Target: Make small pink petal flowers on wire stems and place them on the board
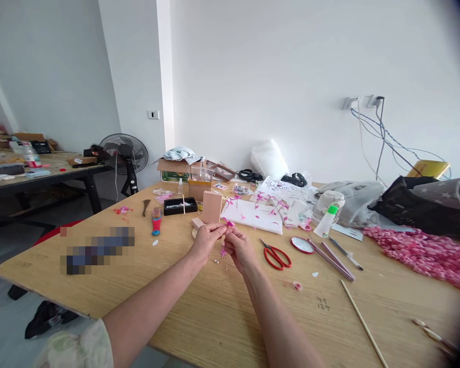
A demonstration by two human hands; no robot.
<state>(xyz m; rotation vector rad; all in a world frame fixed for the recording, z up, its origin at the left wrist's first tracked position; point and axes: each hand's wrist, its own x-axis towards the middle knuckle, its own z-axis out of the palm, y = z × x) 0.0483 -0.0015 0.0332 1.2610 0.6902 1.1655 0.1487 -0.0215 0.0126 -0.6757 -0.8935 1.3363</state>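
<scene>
We pinch a small magenta flower piece (229, 223) between the fingertips of our left hand (206, 241) and right hand (239, 248), over the bench (199, 317). Just beyond stands an upright wooden block (212, 206); right of it, pink sprigs (280, 204) lie on a white sheet (268, 223). Red-handled scissors (276, 256) lie to our right, near a round red-rimmed dish (302, 245). Left of the block sits a black tray (180, 210).

- Left forearm (153, 296): bare, slanting up and inward from the lower left.
- Right forearm (278, 317): bare, angled up and inward from the bottom edge.
- Left hand (206, 242): thumb and fingertips pinched together.
- Right hand (239, 250): fingers curled, also pinching, its tips close beside the left's.
</scene>
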